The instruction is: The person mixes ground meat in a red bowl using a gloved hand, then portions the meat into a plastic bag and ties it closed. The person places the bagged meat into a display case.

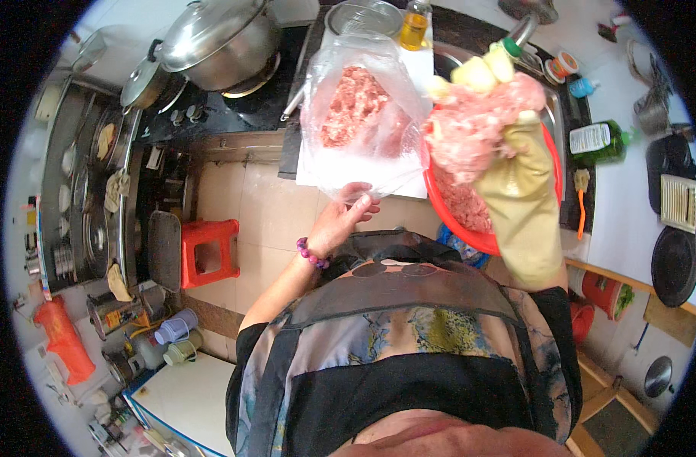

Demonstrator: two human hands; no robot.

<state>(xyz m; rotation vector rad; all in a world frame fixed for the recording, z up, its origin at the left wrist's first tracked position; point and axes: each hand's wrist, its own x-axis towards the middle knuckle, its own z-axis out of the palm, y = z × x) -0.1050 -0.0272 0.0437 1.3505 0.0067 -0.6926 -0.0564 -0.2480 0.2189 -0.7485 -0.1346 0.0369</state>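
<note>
My left hand (353, 208), bare with a beaded bracelet at the wrist, pinches the near edge of a clear plastic bag (348, 180). Minced meat (353, 105) lies inside the bag, which rests on a white board (306, 171) on the counter. A long yellow rubber glove (519, 165) covers my right hand, held over a red basin (453, 208). In that hand is a large clump of minced meat (473, 134), slightly blurred, with the gloved fingertips showing beyond it. More minced meat (465, 203) lies in the basin under the glove; the glove hides part of it.
A steel pot (222, 51) and a smaller lidded pan (148, 85) sit on the stove at left. An oil bottle (414, 28) stands behind the bag. A green detergent bottle (599, 141) and an orange-handled brush (581, 200) are at right. A red stool (210, 251) is on the floor.
</note>
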